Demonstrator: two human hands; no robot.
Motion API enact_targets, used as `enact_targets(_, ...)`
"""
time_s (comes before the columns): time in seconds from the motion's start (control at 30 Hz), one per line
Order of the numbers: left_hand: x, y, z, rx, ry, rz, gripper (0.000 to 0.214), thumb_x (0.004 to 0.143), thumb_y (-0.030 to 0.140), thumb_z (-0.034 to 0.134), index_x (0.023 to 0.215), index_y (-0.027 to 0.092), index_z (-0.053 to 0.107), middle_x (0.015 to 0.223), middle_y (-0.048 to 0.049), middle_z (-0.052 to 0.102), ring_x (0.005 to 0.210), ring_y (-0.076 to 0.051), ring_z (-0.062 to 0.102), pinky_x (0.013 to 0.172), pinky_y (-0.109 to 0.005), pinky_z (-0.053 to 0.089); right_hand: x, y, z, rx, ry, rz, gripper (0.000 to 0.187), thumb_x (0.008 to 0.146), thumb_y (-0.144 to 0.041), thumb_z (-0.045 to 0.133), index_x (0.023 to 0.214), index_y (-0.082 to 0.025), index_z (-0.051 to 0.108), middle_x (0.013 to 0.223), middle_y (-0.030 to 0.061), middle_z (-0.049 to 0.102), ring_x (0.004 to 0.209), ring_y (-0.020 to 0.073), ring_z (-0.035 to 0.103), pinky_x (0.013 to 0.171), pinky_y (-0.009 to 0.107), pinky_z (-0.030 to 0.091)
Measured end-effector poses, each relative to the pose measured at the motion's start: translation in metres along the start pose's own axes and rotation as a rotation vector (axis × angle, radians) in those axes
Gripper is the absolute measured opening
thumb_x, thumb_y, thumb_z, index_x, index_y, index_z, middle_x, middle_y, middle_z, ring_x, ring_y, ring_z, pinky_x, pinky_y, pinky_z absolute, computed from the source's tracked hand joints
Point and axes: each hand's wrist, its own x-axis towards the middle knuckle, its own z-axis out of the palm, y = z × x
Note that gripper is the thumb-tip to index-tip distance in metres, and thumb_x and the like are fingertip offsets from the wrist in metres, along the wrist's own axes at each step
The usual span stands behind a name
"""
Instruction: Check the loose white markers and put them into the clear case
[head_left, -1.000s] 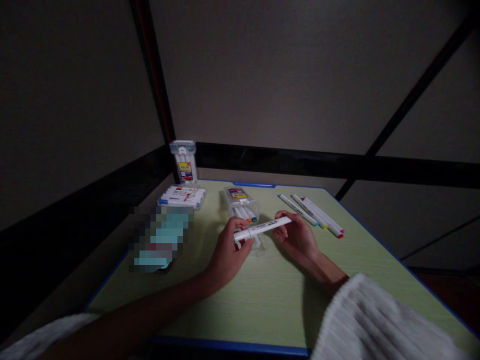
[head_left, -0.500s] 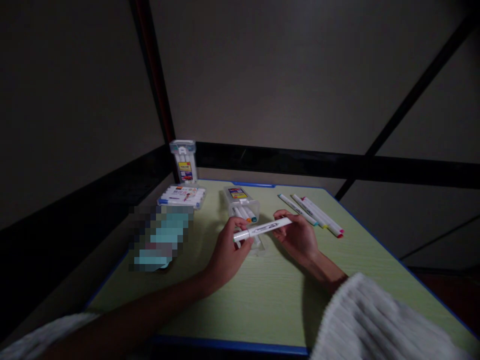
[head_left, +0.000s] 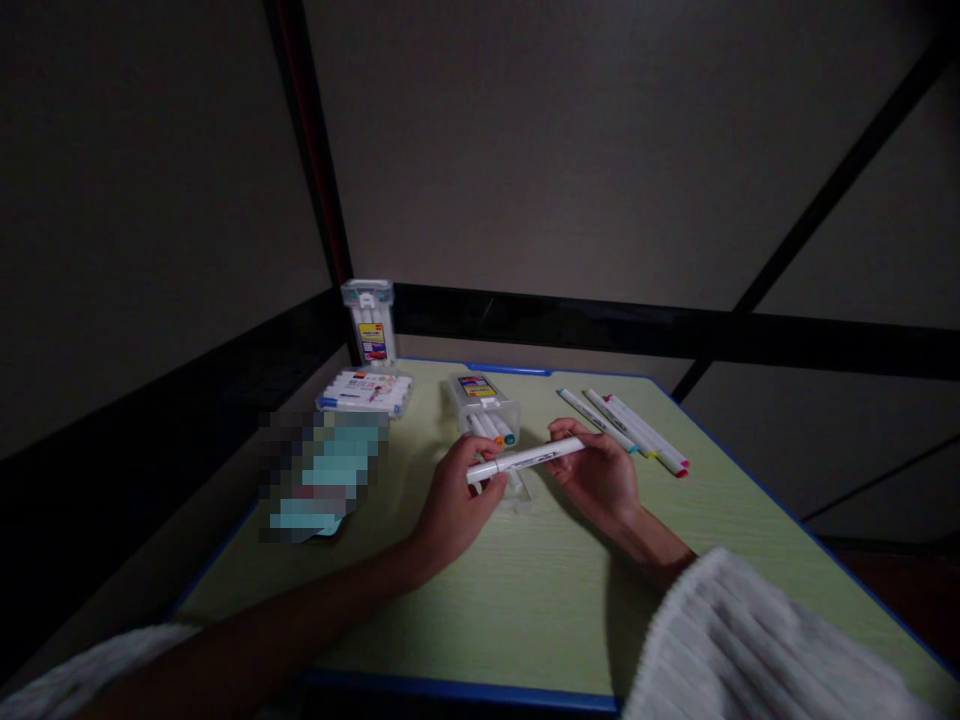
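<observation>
Marker [head_left: 529, 459] held aslant above the bench [head_left: 517, 620]

The left hand [head_left: 459, 505] is closed in a pinch on one end of the white marker, thumb below and fingers above. The right hand [head_left: 596, 475] is at the other end, palm turned partly up and fingers curled, with the thumb and fingertips narrowed on the barrel. The marker lies across the gap between the two hands, clear of the bench, its right end a little higher than its left. Dark print runs along its side.

Just beyond the marker, an open box [head_left: 489, 408] lies on its side with its mouth towards the person. Markers inside show their ends, one orange and one teal. Nearer the person lies a clear plastic piece [head_left: 517, 500], partly hidden by the left hand and the marker.

To the right of the box, four loose markers [head_left: 626, 430] lie side by side on the bench, slanting, with blue, yellow, pink and red ends. At the far left corner a tall case [head_left: 373, 325] of markers stands upright, and a flat pack [head_left: 366, 392] lies in front of it. Nearer still is a teal thing [head_left: 341, 455], too pixelated to make out
</observation>
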Motion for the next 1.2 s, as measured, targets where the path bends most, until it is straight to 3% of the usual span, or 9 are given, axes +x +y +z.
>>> enact_targets(0.13, 0.0015, 0.0022, -0.002, 0.01, 0.001, -0.035, 0.01, 0.069, 0.022, 0.054, 0.077, 0.016, 0.056, 0.07, 0.0005, 0.057, 0.054, -0.008, 0.05, 0.043, -0.015, 0.037, -0.0013, 0.0007, 0.003, -0.022, -0.012, -0.016, 0.017, 0.063, -0.019, 0.048, 0.073, -0.016, 0.062, 0.059, 0.0006, 0.053, 0.047, 0.0097, 0.044, 0.05, 0.023, 0.043)
enact_targets(0.33, 0.001, 0.0025, -0.005, -0.043, -0.007, -0.172, 0.038, 0.082, 0.041, 0.035, 0.076, 0.012, 0.059, 0.048, 0.0053, 0.041, 0.033, -0.005, 0.034, 0.033, -0.017, 0.025, -0.0032, 0.0008, 0.0071, -0.055, -0.039, -0.018, 0.017, 0.063, -0.02, 0.049, 0.071, -0.015, 0.063, 0.058, 0.0007, 0.052, 0.047, 0.0088, 0.043, 0.049, 0.021, 0.041)
enact_targets(0.6, 0.0015, -0.0053, -0.0042, -0.027, -0.024, -0.084, 0.031, 0.082, 0.035, 0.038, 0.078, 0.014, 0.06, 0.054, 0.003, 0.043, 0.047, -0.007, 0.039, 0.04, -0.015, 0.028, -0.0039, -0.0016, 0.0078, -0.115, -0.056, -0.009, 0.016, 0.066, -0.024, 0.051, 0.07, -0.015, 0.063, 0.054, 0.0001, 0.049, 0.044, 0.0091, 0.04, 0.046, 0.022, 0.039)
enact_targets(0.8, 0.0018, -0.0065, -0.004, -0.013, -0.038, -0.082, 0.026, 0.081, 0.033, 0.04, 0.078, 0.015, 0.059, 0.053, 0.0042, 0.041, 0.044, -0.006, 0.035, 0.038, -0.016, 0.024, -0.0013, 0.0, 0.0058, -0.11, -0.061, -0.038, 0.02, 0.073, -0.031, 0.051, 0.069, -0.016, 0.063, 0.051, -0.0009, 0.047, 0.042, 0.0088, 0.038, 0.041, 0.021, 0.034)
enact_targets(1.2, -0.0001, -0.0027, -0.0032, -0.022, -0.053, -0.06, 0.016, 0.079, 0.03, 0.043, 0.076, 0.016, 0.051, 0.058, 0.0057, 0.043, 0.043, -0.005, 0.035, 0.042, -0.017, 0.027, -0.0008, 0.0009, 0.0035, -0.071, -0.077, -0.015, 0.029, 0.078, -0.038, 0.05, 0.069, -0.014, 0.065, 0.047, -0.0001, 0.047, 0.044, 0.0087, 0.04, 0.043, 0.02, 0.036)
